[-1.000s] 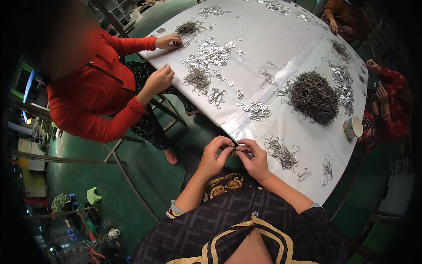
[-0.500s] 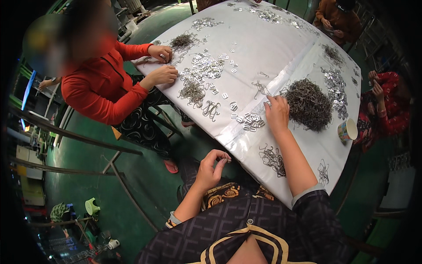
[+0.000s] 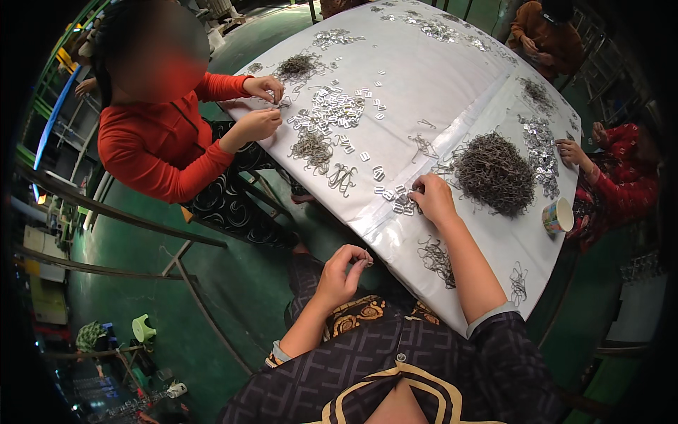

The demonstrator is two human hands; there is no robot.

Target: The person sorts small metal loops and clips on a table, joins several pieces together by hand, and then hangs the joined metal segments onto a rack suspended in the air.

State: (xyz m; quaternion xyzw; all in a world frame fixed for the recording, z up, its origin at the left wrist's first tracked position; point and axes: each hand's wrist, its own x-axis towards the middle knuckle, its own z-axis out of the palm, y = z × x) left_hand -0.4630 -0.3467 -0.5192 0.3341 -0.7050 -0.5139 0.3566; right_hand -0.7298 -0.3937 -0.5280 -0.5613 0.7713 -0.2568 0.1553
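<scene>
My left hand (image 3: 337, 279) is off the table's near edge, thumb and fingers pinched on a small metal piece whose shape I cannot make out. My right hand (image 3: 436, 200) reaches over the table, its bent fingers down at a small pile of flat silver buckles (image 3: 403, 205). Whether a buckle is between those fingertips is hidden. Beside this hand rises a big dark heap of bent wire hooks (image 3: 494, 173). A smaller bunch of wire hooks (image 3: 438, 261) lies left of my right forearm, and a few loose hooks (image 3: 425, 146) lie beyond my fingers.
The white-covered table (image 3: 402, 85) holds more piles of buckles (image 3: 337, 109) and hooks (image 3: 311, 150). A paper cup (image 3: 558, 215) stands at its right edge. A co-worker in red (image 3: 155, 148) handles small pieces at the left; other people sit at the right and far right.
My right hand has moved nearer and slightly left, from beside the loose hooks to the buckle pile. My left hand has barely moved. The right-hand co-worker's hand now reaches onto the table.
</scene>
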